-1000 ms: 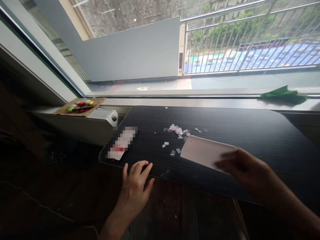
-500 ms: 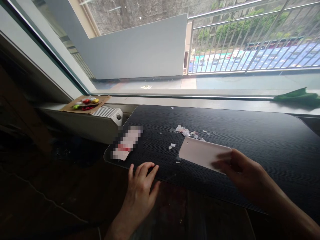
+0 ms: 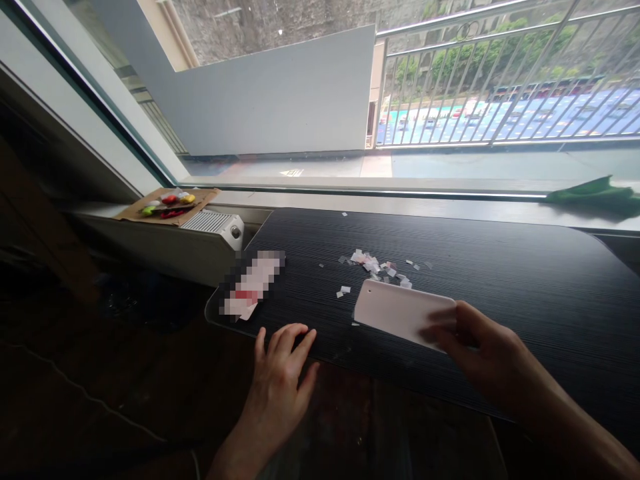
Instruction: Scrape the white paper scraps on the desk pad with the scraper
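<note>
A pale pink rectangular card point(image 3: 395, 308) with a small hole near its left end is pinched at its right end by my right hand point(image 3: 475, 337). It is held over the black wood-grain table point(image 3: 500, 260). Just beyond the card lies a small heap of paper scraps point(image 3: 367, 261), with a few loose scraps point(image 3: 343, 291) to its left. My left hand point(image 3: 283, 367) rests at the table's front edge, fingers spread and holding nothing. A pinkish strip point(image 3: 253, 287) with a red patch, blurred by pixels, lies beyond it near the table's left end.
On the sill at the left, cardboard point(image 3: 195, 200) bears red, yellow and green items. A white radiator point(image 3: 213, 223) sits beside the table's left end. A green cloth-like item point(image 3: 593, 193) lies on the right of the sill, below the large window.
The card in my right hand has moved slightly left and toward me, uncovering more of the scraps behind it. My left hand stays practically in place.
</note>
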Demonstrator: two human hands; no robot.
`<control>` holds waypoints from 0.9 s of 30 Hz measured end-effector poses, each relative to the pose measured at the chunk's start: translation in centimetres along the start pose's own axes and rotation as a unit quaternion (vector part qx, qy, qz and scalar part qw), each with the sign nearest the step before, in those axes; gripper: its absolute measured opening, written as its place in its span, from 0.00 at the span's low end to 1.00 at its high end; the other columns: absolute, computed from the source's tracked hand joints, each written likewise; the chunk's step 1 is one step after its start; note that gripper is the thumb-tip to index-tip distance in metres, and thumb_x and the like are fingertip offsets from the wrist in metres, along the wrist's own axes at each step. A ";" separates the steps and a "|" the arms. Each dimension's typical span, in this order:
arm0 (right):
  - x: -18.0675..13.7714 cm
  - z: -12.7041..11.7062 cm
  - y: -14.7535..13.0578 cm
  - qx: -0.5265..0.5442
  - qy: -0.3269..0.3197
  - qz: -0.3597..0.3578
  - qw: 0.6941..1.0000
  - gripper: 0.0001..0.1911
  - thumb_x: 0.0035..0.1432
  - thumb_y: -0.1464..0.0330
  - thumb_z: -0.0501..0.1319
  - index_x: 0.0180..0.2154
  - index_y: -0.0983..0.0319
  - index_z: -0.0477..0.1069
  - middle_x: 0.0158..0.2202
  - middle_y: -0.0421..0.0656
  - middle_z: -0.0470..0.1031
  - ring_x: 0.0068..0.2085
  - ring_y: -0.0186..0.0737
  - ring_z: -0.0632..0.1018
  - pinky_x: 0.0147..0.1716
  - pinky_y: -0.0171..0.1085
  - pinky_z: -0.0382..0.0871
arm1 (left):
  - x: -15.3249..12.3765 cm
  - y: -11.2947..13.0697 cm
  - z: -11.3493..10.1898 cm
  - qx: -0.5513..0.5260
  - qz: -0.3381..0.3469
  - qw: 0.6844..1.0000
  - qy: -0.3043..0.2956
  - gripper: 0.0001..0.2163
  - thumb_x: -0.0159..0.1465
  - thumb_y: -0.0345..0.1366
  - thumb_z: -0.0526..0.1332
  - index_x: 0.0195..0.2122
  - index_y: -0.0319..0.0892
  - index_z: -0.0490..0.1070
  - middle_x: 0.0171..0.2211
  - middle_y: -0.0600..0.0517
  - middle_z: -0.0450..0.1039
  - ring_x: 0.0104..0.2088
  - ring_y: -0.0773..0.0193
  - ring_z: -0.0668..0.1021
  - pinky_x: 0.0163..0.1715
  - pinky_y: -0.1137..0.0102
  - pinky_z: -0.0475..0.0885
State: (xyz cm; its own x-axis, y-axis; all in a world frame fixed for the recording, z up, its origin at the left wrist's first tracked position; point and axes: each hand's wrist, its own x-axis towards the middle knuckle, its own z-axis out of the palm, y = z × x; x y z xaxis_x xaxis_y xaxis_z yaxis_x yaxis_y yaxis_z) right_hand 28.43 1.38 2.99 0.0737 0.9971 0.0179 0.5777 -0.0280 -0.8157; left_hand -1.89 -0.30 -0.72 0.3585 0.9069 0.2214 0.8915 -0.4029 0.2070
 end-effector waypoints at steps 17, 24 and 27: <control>-1.0 -2.0 2.0 -0.011 -0.023 0.000 1.000 0.10 0.57 0.56 0.59 0.35 0.53 0.72 0.34 0.43 0.84 0.37 0.50 0.83 0.37 0.44 0.77 | 0.2 0.6 -0.3 -0.005 -0.013 1.000 0.010 0.18 0.66 0.30 0.54 0.56 0.46 0.69 0.53 0.43 0.72 0.54 0.51 0.74 0.60 0.40 0.59; -1.0 -0.7 1.4 0.017 -0.007 0.023 1.000 0.15 0.55 0.51 0.59 0.34 0.54 0.72 0.34 0.43 0.83 0.35 0.50 0.83 0.35 0.43 0.78 | 0.2 0.8 -0.3 -0.005 -0.012 1.000 0.013 0.18 0.65 0.29 0.54 0.56 0.45 0.69 0.52 0.43 0.73 0.54 0.50 0.74 0.59 0.39 0.59; -1.2 -0.9 2.3 0.032 -0.017 0.054 0.998 0.17 0.54 0.49 0.60 0.35 0.55 0.73 0.33 0.44 0.83 0.35 0.51 0.82 0.35 0.45 0.78 | 0.2 1.1 -0.3 -0.010 -0.022 0.999 0.025 0.19 0.64 0.28 0.53 0.55 0.44 0.69 0.52 0.43 0.72 0.54 0.51 0.74 0.60 0.40 0.59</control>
State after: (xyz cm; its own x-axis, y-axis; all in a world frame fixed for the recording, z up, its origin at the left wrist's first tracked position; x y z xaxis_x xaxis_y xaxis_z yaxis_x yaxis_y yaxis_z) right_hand 30.39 0.09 1.59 0.1048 0.9904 -0.0897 0.5147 -0.1312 -0.8473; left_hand -0.87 -0.59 -0.15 0.3052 0.9164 0.2591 0.9002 -0.3663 0.2354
